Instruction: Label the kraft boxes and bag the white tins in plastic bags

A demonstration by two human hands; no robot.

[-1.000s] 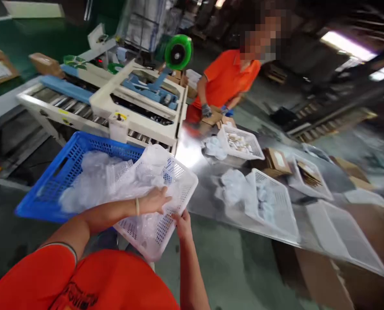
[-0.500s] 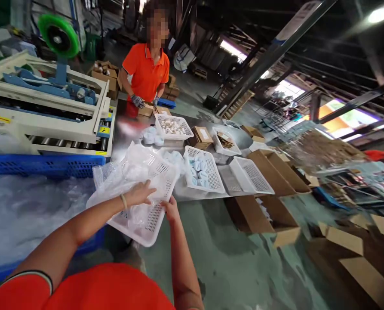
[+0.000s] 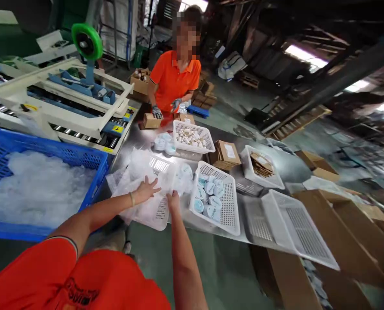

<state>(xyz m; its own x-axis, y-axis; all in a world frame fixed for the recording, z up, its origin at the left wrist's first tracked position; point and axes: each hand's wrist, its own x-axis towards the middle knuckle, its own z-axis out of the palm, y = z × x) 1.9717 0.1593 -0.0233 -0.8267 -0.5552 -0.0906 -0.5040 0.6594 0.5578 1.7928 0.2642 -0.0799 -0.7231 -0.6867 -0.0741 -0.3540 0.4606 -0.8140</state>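
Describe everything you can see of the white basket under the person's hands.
The white basket looks like plastic, with a rounded corner and many small holes. It is at the near edge of the metal table. Crumpled clear plastic hides much of it. The left hand lies spread over that plastic; the right hand holds the right rim.
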